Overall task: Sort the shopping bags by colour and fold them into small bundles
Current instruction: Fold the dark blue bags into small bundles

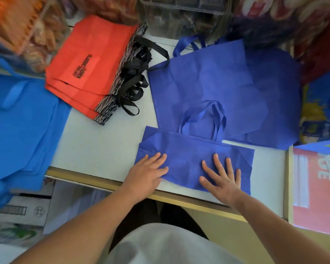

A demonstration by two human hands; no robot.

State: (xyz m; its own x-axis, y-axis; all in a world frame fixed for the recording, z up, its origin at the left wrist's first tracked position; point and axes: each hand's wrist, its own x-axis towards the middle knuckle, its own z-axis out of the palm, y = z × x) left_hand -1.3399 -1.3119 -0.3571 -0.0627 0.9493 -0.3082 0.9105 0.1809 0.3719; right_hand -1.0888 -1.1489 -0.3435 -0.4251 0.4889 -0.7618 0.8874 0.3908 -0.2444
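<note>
Head view: left hand [148,171], right hand [222,177] flat, fingers straight, pressing folded indigo bag [189,155] at table edge [107,182].

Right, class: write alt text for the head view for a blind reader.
The left hand and right hand press flat on a folded dark blue shopping bag on a white table. Beyond lie flat dark blue bags, red bags with black handles, and light blue bags.

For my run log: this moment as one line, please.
stage: folding | item: indigo non-woven fabric shopping bag | left hand: flat on it | right hand: flat on it | aside: red printed bag stack
</note>
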